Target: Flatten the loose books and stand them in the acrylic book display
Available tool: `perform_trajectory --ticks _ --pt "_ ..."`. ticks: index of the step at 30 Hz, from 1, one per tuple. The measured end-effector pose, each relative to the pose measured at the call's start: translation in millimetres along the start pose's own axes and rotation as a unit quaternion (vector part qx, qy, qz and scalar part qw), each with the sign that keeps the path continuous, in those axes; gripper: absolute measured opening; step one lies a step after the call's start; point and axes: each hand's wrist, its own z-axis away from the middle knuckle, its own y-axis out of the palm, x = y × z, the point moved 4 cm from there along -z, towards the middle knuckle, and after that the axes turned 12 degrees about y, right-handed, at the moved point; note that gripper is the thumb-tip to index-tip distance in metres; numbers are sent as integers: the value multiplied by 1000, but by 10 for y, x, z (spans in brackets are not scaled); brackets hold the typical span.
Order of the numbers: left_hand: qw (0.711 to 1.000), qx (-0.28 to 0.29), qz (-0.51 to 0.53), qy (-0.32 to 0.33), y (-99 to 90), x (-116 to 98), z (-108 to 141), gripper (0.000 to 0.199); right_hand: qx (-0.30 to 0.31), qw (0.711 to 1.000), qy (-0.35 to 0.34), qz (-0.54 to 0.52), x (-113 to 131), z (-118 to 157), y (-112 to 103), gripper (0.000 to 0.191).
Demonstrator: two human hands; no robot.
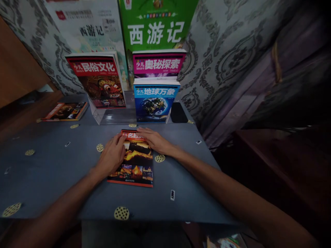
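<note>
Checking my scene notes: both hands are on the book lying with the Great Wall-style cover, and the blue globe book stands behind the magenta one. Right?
Not quite: the blue globe book stands in front of the magenta one, partly hiding it, per the head view. Left hand and right hand are both on the lying book.

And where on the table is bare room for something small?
The blue-grey cloth is bare, print aside: left of the left forearm, in front of the flat-lying book; between the forearms, nearer than the book under left hand and right hand; and between the right forearm and black flat object. Crowded: the back, where a clear stand holds upright books.
</note>
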Motion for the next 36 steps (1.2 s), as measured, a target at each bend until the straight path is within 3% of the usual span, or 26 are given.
perform_trajectory --ticks 5,9,14,23,28,36 --pt "996 23 -21 88 22 -28 -140 37 -46 998 27 -15 -181 92 -82 41" --pt "989 15 29 142 106 -91 -365 35 -78 994 72 24 -266 82 -113 36" --pt "980 39 60 186 185 -154 -518 38 -62 992 95 56 -291 77 -115 37" --pt "944 138 164 253 -12 -329 -362 41 -59 993 83 53 -350 59 -79 39" --pt "917 209 223 254 -107 -453 -298 45 -48 993 84 62 -358 59 -84 39" --pt "879 271 267 287 -193 -630 -206 32 -54 993 76 69 -374 67 -77 40"
